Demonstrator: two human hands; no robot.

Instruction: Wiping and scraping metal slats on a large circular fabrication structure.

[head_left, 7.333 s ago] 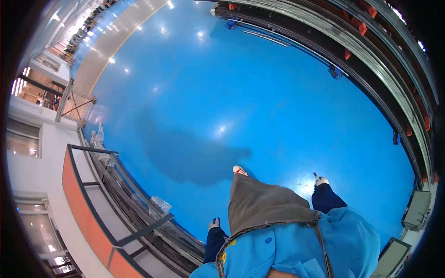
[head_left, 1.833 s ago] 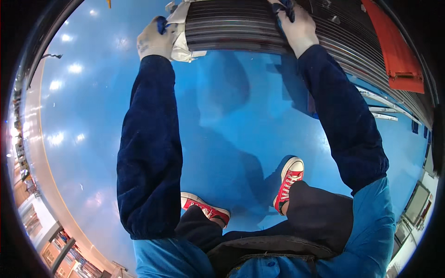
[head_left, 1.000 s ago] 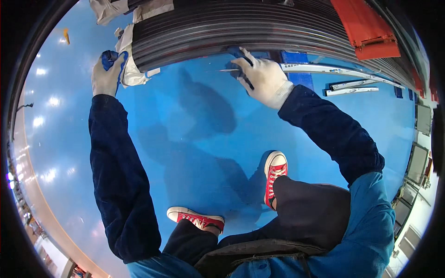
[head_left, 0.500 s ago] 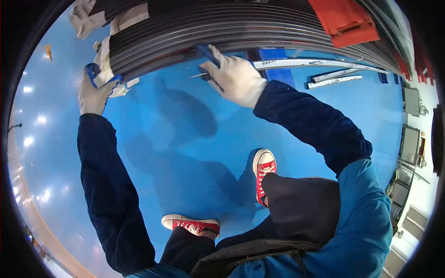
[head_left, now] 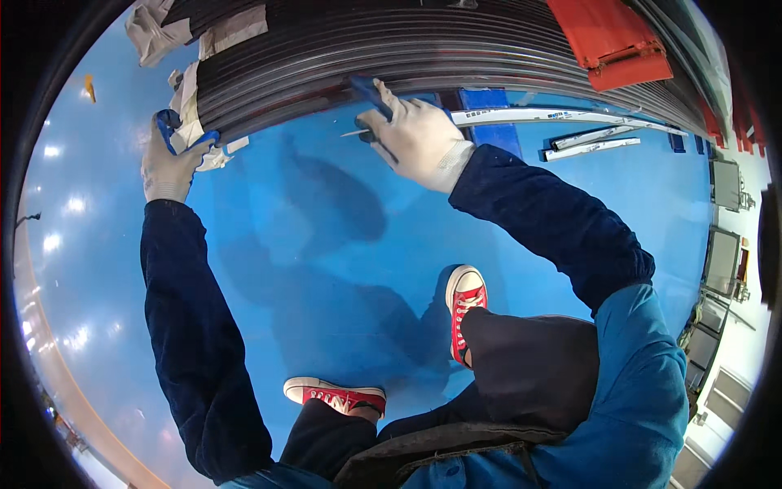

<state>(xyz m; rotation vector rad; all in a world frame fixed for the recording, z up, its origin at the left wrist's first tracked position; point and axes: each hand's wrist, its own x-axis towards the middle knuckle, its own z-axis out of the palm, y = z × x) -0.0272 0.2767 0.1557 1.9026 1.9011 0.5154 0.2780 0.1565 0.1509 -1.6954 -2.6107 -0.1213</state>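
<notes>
I had my left hand (head_left: 169, 159) half-curled at the wrap (head_left: 188, 102), bars (head_left: 326, 69) beyond. My right hand (head_left: 417, 140) curled loosely; I couldn't tell either's hold.

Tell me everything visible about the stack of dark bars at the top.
The stack of dark bars is many long, slim, parallel lengths, metallic-looking with a dull sheen, running across the top of the view and looking curved, likely from the lens. Pale wrapping covers ends at its left, where the gloved left hand touches it. A red-orange piece overlaps its right part in view. The gloved right hand is by its near edge; contact cannot be told.
</notes>
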